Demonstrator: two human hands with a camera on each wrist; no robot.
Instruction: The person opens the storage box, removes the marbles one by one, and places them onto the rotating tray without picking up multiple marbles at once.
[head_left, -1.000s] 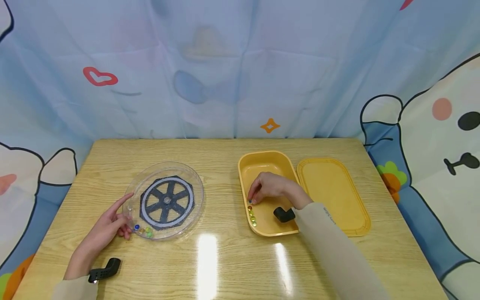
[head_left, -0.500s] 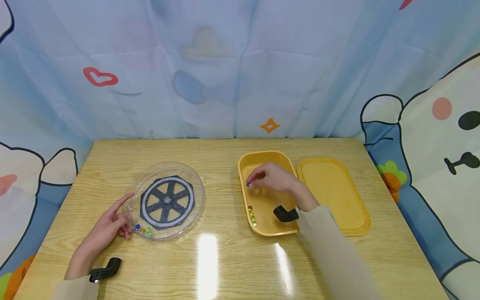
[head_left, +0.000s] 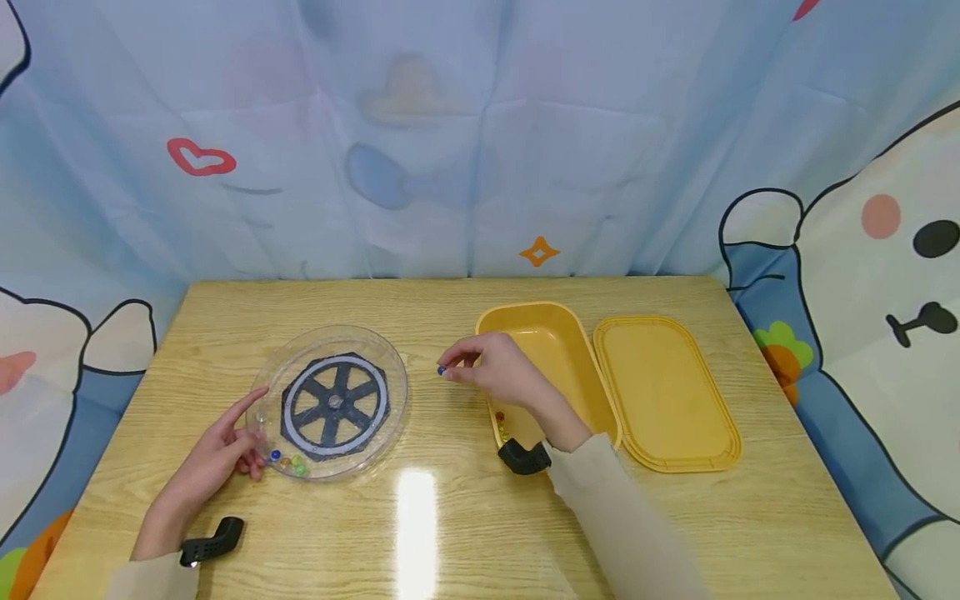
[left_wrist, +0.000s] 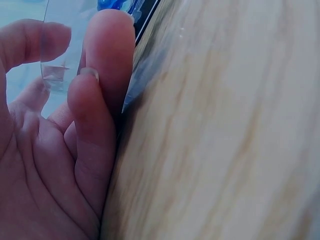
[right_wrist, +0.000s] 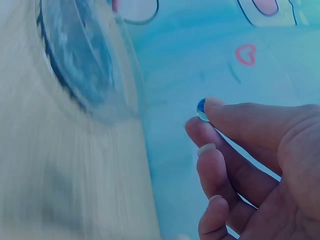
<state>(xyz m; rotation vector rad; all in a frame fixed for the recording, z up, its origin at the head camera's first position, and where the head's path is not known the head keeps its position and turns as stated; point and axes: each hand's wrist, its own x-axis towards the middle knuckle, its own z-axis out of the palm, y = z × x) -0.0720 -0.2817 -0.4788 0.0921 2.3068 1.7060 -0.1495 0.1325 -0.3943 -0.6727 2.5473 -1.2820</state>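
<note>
My right hand (head_left: 498, 367) pinches a small blue glass marble (head_left: 441, 371) between thumb and fingertips, in the air just left of the yellow box (head_left: 613, 417). In the right wrist view the marble (right_wrist: 201, 108) shows at the fingertips. My left hand (head_left: 213, 458) holds the left rim of a clear round dish (head_left: 397, 383), one finger stretched along it and others bent lower down. A blue marble (head_left: 275, 455), an amber one and green ones lie at the dish's near left edge. The left wrist view shows the fingers (left_wrist: 107, 55) close to the tabletop.
Several red and yellow marbles (head_left: 500, 417) line the box's left side, partly hidden by the right wrist. A yellow lid (head_left: 667, 392) lies flat right of the box. A dark spoked wheel pattern (head_left: 335, 402) shows in the dish. The wooden table (head_left: 330, 542) ends at a curtain.
My right hand has lifted the blue marble from the box's left side and carried it left, past the box's edge. The left hand and the dish have stayed in place.
</note>
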